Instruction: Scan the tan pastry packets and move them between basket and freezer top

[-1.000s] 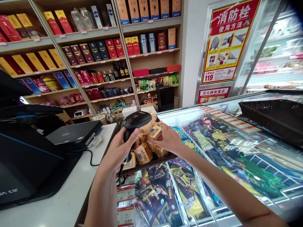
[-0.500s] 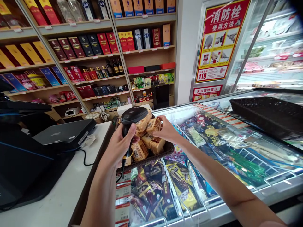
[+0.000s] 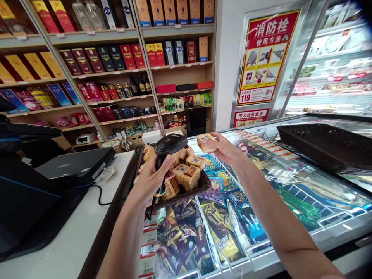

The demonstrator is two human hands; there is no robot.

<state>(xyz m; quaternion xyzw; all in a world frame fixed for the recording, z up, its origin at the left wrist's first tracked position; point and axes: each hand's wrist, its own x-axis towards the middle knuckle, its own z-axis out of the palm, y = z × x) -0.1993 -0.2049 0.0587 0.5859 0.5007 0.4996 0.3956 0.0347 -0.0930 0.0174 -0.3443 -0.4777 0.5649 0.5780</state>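
My left hand (image 3: 155, 176) is wrapped round the handle of a black barcode scanner (image 3: 171, 143), whose head is above a dark woven basket (image 3: 207, 185). Several packaged snacks (image 3: 190, 176) with printed barcodes fill that basket, which rests on the glass top of the freezer. Held up in the fingers of my right hand (image 3: 223, 149) is one small packaged snack (image 3: 205, 142), to the right of the scanner head and apart from it. The scanner's cable runs down below my left hand.
To the left stands a white counter (image 3: 75, 228) with a flat black device (image 3: 77, 164). Wrapped ice creams (image 3: 221, 228) lie inside the glass-topped freezer. A second dark basket (image 3: 328, 162) sits on the freezer at right. Shelves of boxed goods (image 3: 106, 58) line the back wall.
My right hand has lifted a packaged snack out of the basket and moved it up and to the right. The scanner in my left hand has shifted slightly right.
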